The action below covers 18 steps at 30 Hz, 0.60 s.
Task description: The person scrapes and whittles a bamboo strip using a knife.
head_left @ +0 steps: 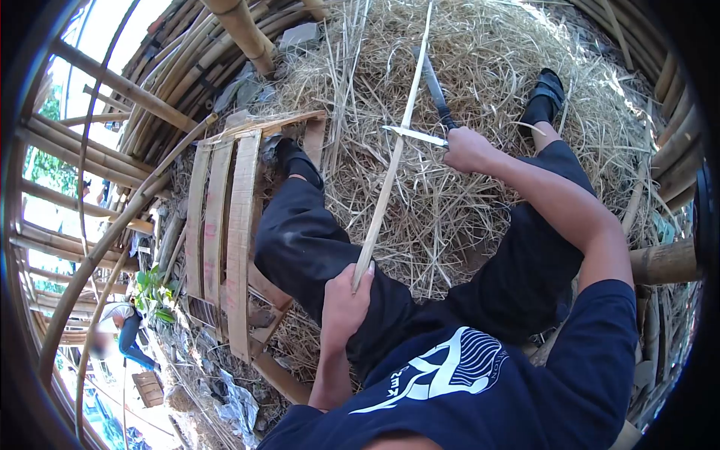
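My left hand (347, 304) is closed around the lower end of a long, pale bamboo strip (388, 187), close to my left thigh. The strip slants up and away from me over the straw. In my right hand (469, 150) is a knife (420, 136), its bright blade lying across the strip about midway along. Just beyond that hand, a larger machete (435, 88) with a dark handle rests on the straw; the handle's end comes near my fingers.
Dry straw and bamboo shavings (465, 60) cover the ground between my legs. A wooden slatted pallet (240, 240) stands beside my left leg. Bamboo poles (124, 86) form a frame on the left, with a person (129, 334) beyond it. A thick bamboo pole (664, 262) is at right.
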{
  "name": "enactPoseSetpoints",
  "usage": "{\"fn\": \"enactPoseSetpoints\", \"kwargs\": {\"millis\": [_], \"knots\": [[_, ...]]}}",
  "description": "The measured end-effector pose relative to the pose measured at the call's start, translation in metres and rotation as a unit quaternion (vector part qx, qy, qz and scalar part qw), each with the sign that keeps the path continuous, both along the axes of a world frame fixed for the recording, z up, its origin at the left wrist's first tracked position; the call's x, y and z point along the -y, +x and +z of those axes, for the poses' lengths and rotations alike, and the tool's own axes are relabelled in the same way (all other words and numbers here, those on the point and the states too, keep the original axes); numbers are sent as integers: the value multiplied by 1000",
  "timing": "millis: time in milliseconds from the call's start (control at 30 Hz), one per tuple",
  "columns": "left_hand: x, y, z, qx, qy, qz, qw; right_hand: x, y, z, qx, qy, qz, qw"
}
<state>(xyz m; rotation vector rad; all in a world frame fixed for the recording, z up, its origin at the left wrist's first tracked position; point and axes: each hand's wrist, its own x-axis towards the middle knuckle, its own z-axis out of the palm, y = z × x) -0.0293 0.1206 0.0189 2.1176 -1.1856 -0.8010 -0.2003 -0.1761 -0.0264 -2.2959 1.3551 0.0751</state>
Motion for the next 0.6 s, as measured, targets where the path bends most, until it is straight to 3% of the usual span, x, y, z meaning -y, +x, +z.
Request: {"fn": "enactPoseSetpoints", "kwargs": {"millis": [33, 100, 167, 233, 333, 433, 500, 533, 567, 600], "knots": [[0, 0, 0, -2, -6, -2, 1000, -3, 1, 6, -1, -2, 3, 1000], [1, -1, 0, -6, -12, 0, 1000, -13, 5, 15, -14, 102, -19, 995], [4, -3, 0, -9, -20, -5, 1000, -32, 13, 11, -47, 102, 63, 992], [7, -5, 4, -13, -12, -3, 1000, -55, 23, 11, -8, 179, 76, 981], [8, -6, 3, -9, 4, -4, 1000, -71, 34, 14, -59, 16, 232, 971], [5, -7, 3, -1, 7, -5, 1000, -68, 35, 11, -44, -19, 239, 970], [7, -8, 3, 1, 0, -7, 1000, -57, 40, 17, -109, -5, 281, 953], [7, -9, 2, -2, -6, -12, 1000, -38, 37, 19, -100, 15, 250, 963], [2, -13, 1, -8, -6, -16, 1000, 6, 35, -26, -74, -74, 169, 980], [-5, -18, 2, -10, 1, -21, 1000, 49, 19, -36, 10, -26, -86, 996]]}}
